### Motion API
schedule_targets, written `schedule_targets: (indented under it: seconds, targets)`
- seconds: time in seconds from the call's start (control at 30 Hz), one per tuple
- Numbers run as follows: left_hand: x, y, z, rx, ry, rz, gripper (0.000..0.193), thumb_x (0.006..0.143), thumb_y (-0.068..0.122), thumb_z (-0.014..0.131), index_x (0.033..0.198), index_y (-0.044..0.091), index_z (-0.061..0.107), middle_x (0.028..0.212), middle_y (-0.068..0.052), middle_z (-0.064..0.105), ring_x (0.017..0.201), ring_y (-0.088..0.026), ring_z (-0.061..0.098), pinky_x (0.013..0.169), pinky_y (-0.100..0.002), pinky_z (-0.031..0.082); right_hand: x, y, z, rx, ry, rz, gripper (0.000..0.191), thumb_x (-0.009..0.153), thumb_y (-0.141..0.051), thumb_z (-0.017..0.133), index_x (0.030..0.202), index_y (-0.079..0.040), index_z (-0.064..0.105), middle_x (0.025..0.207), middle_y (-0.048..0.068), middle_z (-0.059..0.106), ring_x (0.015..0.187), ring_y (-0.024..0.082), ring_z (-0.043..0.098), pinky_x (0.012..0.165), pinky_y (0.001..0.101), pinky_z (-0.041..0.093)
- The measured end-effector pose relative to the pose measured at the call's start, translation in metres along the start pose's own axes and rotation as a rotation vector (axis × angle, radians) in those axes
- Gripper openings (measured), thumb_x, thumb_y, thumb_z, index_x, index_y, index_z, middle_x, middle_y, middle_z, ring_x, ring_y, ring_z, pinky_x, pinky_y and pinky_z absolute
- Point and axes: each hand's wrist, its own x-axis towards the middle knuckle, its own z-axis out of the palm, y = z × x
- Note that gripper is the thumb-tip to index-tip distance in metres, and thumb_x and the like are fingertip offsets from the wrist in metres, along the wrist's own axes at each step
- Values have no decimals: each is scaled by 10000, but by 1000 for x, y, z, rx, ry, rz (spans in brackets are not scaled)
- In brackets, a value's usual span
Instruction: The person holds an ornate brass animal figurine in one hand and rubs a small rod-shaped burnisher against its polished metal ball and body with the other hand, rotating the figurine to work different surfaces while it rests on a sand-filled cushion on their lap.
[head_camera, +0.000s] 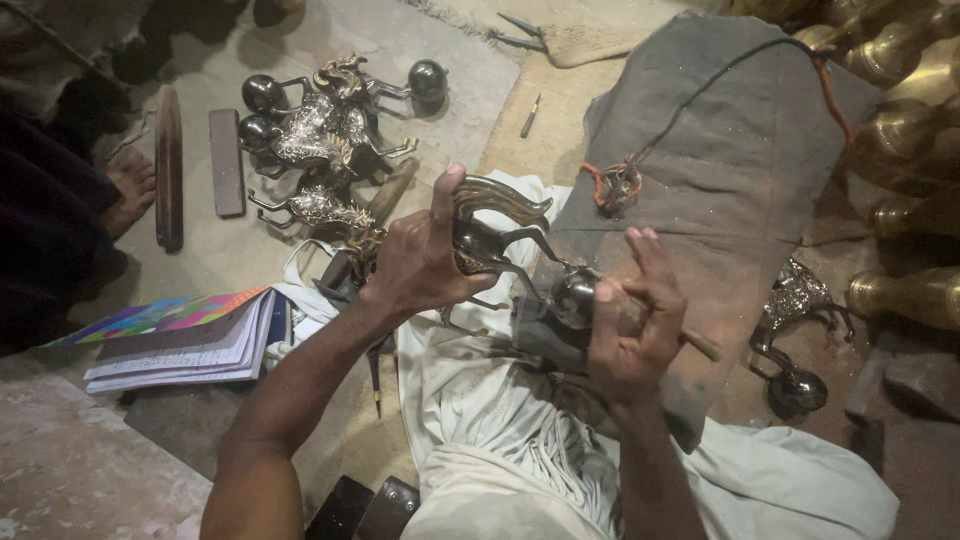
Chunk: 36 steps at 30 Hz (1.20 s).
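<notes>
Over the lap, left hand (420, 262) grips a brass horse (497, 235); right hand (632, 325) clasps a half-hidden tool (700, 345).

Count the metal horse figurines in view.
5, perhaps more hidden: one dark metal horse figurine held in the left hand, three silver ones clustered upper left, one lying right.

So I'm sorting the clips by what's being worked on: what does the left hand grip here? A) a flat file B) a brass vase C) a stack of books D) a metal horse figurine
D: the left hand is closed around a metal horse figurine, held over the white cloth on the lap.
</notes>
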Motion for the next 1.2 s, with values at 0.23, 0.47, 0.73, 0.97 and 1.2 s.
schedule_targets:
  seconds: [0.23, 0.47, 0.73, 0.97, 1.2]
  targets:
    - [-3, -4, 1, -8, -5, 18, 1328, 688, 325, 941, 1575, -20, 13, 1053, -194, 730, 822, -375, 730, 761, -445, 619, -18, 1, -4, 108, 28, 256, 221, 1026, 32, 663, 1161, -23, 497, 1223, 200, 658, 1191, 293, 692, 1061, 402, 571]
    - [6, -2, -1, 36, 169, 217, 1414, 707, 281, 952, 1636, 7, -77, 1051, -87, 720, 917, -320, 760, 878, -599, 526, -25, -6, -13, 141, 40, 232, 208, 1011, 87, 648, 1142, -1, 512, 1101, 175, 672, 1133, 235, 662, 1058, 366, 546]
    - [-12, 0, -8, -24, -6, 25, 1303, 774, 254, 991, 1580, 27, -7, 1141, -132, 722, 991, -315, 759, 871, -377, 644, -43, -23, -22, 224, 63, 337, 181, 1109, 79, 611, 1221, 10, 486, 1188, 168, 654, 1101, 174, 663, 1015, 283, 569]
    - [-8, -1, -13, 23, 8, 52, 1290, 735, 277, 998, 1551, 4, 36, 1127, -151, 716, 983, -326, 756, 885, -380, 646, -34, -33, -18, 194, 75, 491, 179, 1073, 35, 631, 1209, 10, 517, 1209, 134, 677, 1122, 135, 682, 986, 249, 585]
    - [-4, 5, -20, 23, 19, 116, 1301, 863, 385, 1011, 1582, 13, -7, 1180, -163, 713, 1038, -313, 763, 898, -397, 659, -24, -27, -23, 152, 45, 553, 171, 1030, 14, 714, 1126, 12, 573, 1098, 108, 702, 994, 113, 709, 882, 229, 605]
